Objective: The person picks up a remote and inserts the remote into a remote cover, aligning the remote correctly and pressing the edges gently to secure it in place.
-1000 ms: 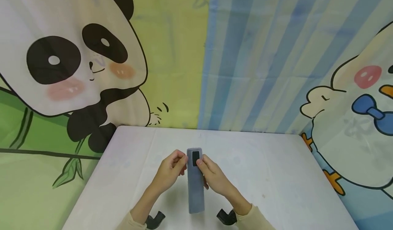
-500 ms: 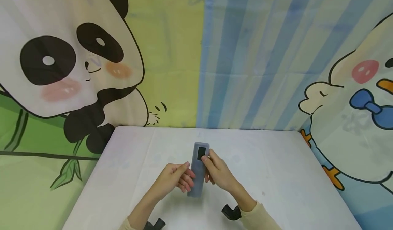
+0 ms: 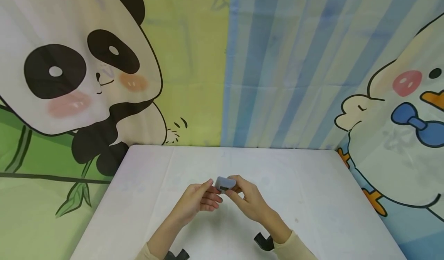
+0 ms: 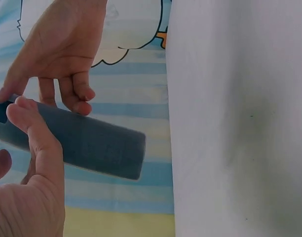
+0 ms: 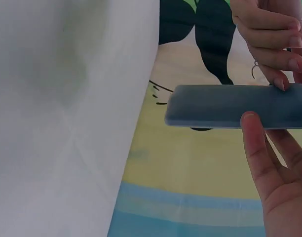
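A long, narrow grey-blue case (image 3: 225,183) with a small dark window near one end is held up over the table, seen nearly end-on in the head view. My right hand (image 3: 252,201) pinches it, thumb by the window and fingers behind. My left hand (image 3: 195,203) is at its other side, fingers loosely extended, fingertips right at the edge. In the left wrist view, the plain end of the case (image 4: 104,145) points right, and a left finger overlaps its face. The right wrist view shows the smooth surface of the case (image 5: 205,104) lying lengthwise.
Below stands a white-covered table (image 3: 295,186). Black wrist mounts (image 3: 265,241) show under both forearms near the front edge. Behind the table hangs a printed cloth (image 3: 187,59) with a panda and a white bird.
The case has tipped from showing its long windowed face to nearly end-on, held by the right hand. The left hand has dropped lower and its fingers have spread from their earlier curl.
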`<state>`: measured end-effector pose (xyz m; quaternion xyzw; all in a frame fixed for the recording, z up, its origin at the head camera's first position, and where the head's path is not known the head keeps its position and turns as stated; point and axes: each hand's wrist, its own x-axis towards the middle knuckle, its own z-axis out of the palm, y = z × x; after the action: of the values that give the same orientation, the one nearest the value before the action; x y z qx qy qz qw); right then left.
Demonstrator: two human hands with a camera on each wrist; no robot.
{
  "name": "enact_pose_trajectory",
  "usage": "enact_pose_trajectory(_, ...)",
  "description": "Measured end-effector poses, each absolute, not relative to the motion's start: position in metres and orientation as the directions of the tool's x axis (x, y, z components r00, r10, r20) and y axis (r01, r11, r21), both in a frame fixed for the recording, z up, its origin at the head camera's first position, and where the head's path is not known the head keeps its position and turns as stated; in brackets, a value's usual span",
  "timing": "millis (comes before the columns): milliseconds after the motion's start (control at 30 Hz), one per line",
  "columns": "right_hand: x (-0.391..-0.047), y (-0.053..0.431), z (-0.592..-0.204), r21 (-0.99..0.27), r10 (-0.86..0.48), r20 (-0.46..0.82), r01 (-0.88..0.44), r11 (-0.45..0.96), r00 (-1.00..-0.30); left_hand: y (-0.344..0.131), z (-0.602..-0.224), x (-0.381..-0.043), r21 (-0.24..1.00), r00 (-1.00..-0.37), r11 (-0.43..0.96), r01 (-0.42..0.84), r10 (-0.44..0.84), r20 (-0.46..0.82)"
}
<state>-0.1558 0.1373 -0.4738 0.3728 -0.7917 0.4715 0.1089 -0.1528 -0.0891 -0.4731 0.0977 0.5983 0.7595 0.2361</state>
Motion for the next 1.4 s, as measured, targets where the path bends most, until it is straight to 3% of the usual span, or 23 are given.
enact_pose_trajectory(267,-0.161,0.144,-0.481,-0.519,-0.563,0.587,-0.804,0.290,-0.582,-0.089,-0.480,-0.158,0.912,-0.842,-0.268,-0.312,0.522,-0.135)
enact_pose_trajectory(633,-0.165,0.153,-0.490,-0.544,-0.565,0.570,-0.790,0.284,-0.596,-0.087,-0.481,-0.162,0.932,-0.878,-0.224,-0.284,0.452,-0.159)
enact_pose_trajectory(733,-0.166,0.152,-0.492,-0.622,-0.509,0.569,-0.743,0.248,-0.646,-0.086,-0.482,-0.164,0.948,-0.889,-0.192,-0.253,0.433,-0.149)
enact_pose_trajectory(800,-0.166,0.151,-0.492,-0.725,-0.455,0.530,-0.661,0.195,-0.716,-0.085,-0.484,-0.165,0.959,-0.893,-0.166,-0.229,0.427,-0.140)
enact_pose_trajectory(900,-0.165,0.147,-0.489,-0.888,-0.373,0.382,-0.448,0.106,-0.846,-0.083,-0.486,-0.166,0.971,-0.897,-0.128,-0.201,0.423,-0.130)
enact_pose_trajectory(1000,-0.164,0.142,-0.488,-0.964,-0.306,0.238,-0.262,0.042,-0.922,-0.081,-0.490,-0.167,0.979,-0.897,-0.095,-0.179,0.424,-0.123)
enact_pose_trajectory(1100,-0.164,0.138,-0.491,-0.981,-0.265,0.187,-0.196,0.010,-0.946,-0.078,-0.492,-0.167,0.985,-0.902,-0.078,-0.157,0.418,-0.111)
enact_pose_trajectory(1400,-0.169,0.131,-0.501,-0.980,-0.187,0.194,-0.199,0.008,-0.963,-0.072,-0.498,-0.170,0.998,-0.955,0.061,-0.004,0.295,-0.022)
